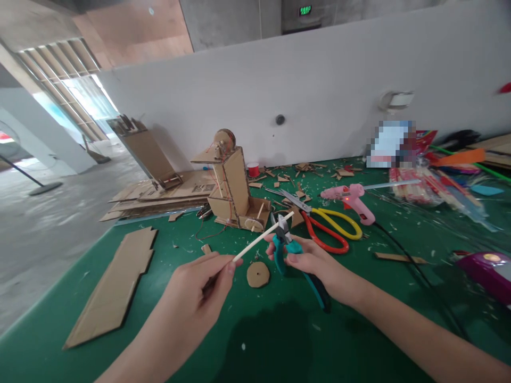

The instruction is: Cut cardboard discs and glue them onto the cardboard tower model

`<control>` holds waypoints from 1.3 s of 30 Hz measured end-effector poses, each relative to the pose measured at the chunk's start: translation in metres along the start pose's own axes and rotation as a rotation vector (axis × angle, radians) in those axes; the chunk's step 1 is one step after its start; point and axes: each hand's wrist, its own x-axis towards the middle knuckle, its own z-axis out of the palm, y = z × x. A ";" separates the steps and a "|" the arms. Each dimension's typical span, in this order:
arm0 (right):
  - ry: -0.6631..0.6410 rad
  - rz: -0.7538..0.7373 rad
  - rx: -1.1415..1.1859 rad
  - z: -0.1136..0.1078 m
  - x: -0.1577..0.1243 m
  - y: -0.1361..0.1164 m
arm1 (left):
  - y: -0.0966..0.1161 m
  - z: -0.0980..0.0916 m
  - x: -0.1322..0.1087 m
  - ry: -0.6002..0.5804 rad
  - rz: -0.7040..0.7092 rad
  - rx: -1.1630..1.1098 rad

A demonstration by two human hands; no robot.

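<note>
A pale thin stick (pixel 257 241) is pinched at its lower end by my left hand (pixel 203 292), and it slants up to the right. My right hand (pixel 319 263) is wrapped round teal and black cutting pliers (pixel 294 248), whose metal jaws are at the stick near its far end. Whether the blades touch the stick cannot be made out. Below the stick a round cardboard disc (pixel 258 274) with a small centre hole lies on the green table. Just behind the pliers stands a cardboard model (pixel 238 183) with a wheel, wires and a round top piece.
Scissors (pixel 333 229) with red and yellow handles lie behind my right hand. Further right are a pink glue gun (pixel 351 199) with a black cord and a purple object (pixel 487 274). A cut cardboard sheet (pixel 114 287) lies left; scraps are near the wall.
</note>
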 end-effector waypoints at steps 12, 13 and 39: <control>-0.001 0.012 -0.005 0.002 -0.004 -0.001 | 0.003 -0.008 0.002 -0.019 -0.035 0.080; -0.004 0.009 0.006 0.000 -0.003 0.000 | 0.003 -0.008 0.004 -0.021 -0.029 0.065; 0.233 -0.083 0.033 -0.024 0.009 -0.009 | -0.007 -0.028 0.085 -0.243 0.152 -0.067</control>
